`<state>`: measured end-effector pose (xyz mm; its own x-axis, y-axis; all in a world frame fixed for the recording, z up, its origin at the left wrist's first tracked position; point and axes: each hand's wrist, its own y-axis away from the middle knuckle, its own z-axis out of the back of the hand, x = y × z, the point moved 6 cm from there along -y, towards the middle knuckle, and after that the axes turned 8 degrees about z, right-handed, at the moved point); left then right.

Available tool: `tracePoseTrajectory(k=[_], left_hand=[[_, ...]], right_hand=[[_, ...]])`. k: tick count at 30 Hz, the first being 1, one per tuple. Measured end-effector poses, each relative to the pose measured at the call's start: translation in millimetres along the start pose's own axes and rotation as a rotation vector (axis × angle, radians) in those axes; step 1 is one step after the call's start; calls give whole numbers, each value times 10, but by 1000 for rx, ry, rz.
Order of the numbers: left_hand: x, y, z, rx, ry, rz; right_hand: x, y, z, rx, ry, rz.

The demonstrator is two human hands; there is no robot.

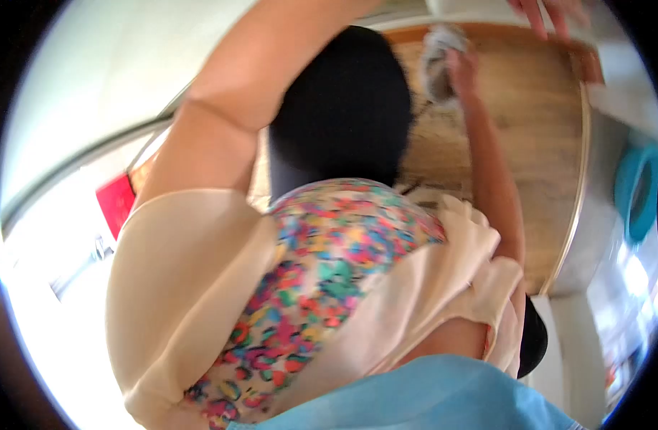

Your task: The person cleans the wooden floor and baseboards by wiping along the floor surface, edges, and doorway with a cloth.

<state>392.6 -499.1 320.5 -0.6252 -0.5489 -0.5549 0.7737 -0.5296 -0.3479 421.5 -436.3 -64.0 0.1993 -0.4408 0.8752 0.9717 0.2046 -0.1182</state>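
Our right arm (495, 168) reaches away from our body, the elbow slightly bent beside our torso and the forearm running almost straight over the wood-grain surface (519, 150). At its end, our right hand (464, 70) has its fingers closed on a crumpled grey-white cloth (438, 63), gripping it by one side while the rest spreads past the fingertips. The cloth lies near the far, orange-brown edge of the surface; blur keeps us from telling how hard it is pressed down.

Our left arm (221, 136) is bent at the elbow, its forearm slanting up and inward past our dark-clad leg (347, 107) and out of view at the top. In the upper right corner there is a partly cut-off hand (551, 16) with its fingers extended and parted, but we cannot tell whether it joins our left arm, nor whether it holds anything.

Our floral top (329, 269) and its cream outer layer (182, 279) fill the middle, with light-blue fabric (415, 394) below. A teal ring-shaped object (623, 193) sits to the right, beyond the surface's pale trim, and a red item (116, 204) shows at the left.
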Motion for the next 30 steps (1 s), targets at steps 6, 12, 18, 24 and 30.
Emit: tracePoseTrajectory(k=[6, 12, 18, 24, 30], left_hand=[[737, 1053, -340, 33, 197, 450], [1922, 3028, -1098, -214, 993, 1349], [2426, 4969, -1231, -1033, 1521, 1832], [2854, 6935, 410, -1597, 618, 1464], [3251, 6667, 704, -1770, 1004, 1402]], right_hand=[[794, 144, 136, -153, -851, -361], [1113, 613, -281, 325, -550, -440], [1301, 788, -127, 552, -328, -446], [792, 455, 343, 582, -132, -449], [658, 348, 844, 475, -205, -486]])
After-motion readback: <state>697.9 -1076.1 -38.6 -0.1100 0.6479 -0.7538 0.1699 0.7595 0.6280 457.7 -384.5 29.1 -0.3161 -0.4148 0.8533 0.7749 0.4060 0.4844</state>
